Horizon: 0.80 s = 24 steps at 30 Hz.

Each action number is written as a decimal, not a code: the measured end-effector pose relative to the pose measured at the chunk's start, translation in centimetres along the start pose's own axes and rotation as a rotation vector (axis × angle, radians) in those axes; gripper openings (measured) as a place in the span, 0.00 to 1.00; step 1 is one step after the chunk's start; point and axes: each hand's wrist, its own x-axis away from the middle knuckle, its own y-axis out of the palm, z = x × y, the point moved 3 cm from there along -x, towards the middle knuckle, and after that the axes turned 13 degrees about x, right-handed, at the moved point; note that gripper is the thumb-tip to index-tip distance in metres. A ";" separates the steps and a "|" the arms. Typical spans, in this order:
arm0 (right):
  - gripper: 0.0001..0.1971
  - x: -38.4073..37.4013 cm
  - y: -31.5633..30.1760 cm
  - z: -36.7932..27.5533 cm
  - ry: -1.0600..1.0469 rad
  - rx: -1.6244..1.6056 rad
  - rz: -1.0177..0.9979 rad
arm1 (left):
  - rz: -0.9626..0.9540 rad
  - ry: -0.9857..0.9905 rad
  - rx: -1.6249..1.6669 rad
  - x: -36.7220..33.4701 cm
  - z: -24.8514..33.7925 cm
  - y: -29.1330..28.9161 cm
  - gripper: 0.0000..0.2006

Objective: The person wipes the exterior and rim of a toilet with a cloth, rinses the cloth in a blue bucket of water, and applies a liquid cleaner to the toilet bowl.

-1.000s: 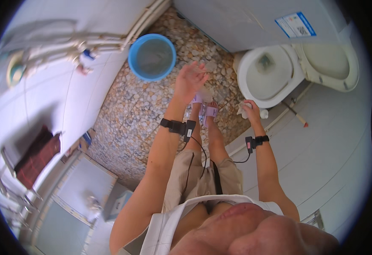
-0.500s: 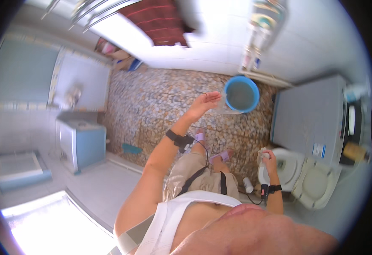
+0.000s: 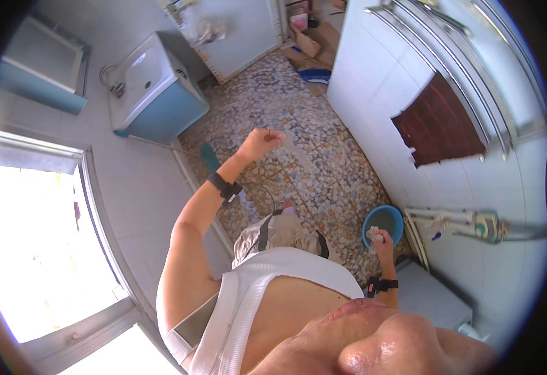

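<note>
My left hand point(image 3: 264, 144) is held out in front of me above the pebble-patterned floor, its fingers pinched together. From them hangs a thin, see-through piece of plastic point(image 3: 299, 155); whether it is a bag or a sheet I cannot tell. Lower and to the right, my right hand point(image 3: 384, 246) is closed round a small crumpled whitish wad point(image 3: 373, 235), which looks like tissue or cloth. In this view that wad overlaps a blue basin point(image 3: 400, 217) on the floor, with dull liquid in it. A band with a small dark box is strapped to each wrist.
A blue-and-white washbasin cabinet point(image 3: 167, 106) stands at the far left, a teal object point(image 3: 209, 156) near it. Cardboard point(image 3: 327, 47) lies by the doorway. Metal rails point(image 3: 439, 65) with a dark red cloth point(image 3: 439, 125) and pipes point(image 3: 451, 219) line the right wall. A grey appliance point(image 3: 433, 294) stands lower right.
I have turned left, so the toilet has left view and the window and washbasin show more. My left hand's fingers, stretched before, are now pinched. My right hand now appears beside the basin.
</note>
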 end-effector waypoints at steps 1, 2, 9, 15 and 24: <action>0.12 -2.6 0.4 -1.9 -0.054 0.038 0.017 | 0.053 -0.011 -0.040 -1.0 -0.3 -2.4 0.12; 0.13 -4.6 1.0 -5.2 -0.090 0.040 -0.027 | 0.108 -0.028 -0.088 -1.6 -0.6 -5.0 0.12; 0.16 -16.2 4.1 -22.9 -0.144 -0.046 -0.055 | 0.473 0.119 -0.279 -9.0 -1.1 -17.2 0.12; 0.14 -28.4 6.2 -31.3 -0.153 -0.147 -0.165 | 0.566 0.005 -0.043 -20.5 -2.2 -25.8 0.14; 0.16 -47.7 10.8 -44.8 -0.252 -0.056 -0.349 | 0.714 -0.059 0.260 -31.9 1.3 -37.9 0.14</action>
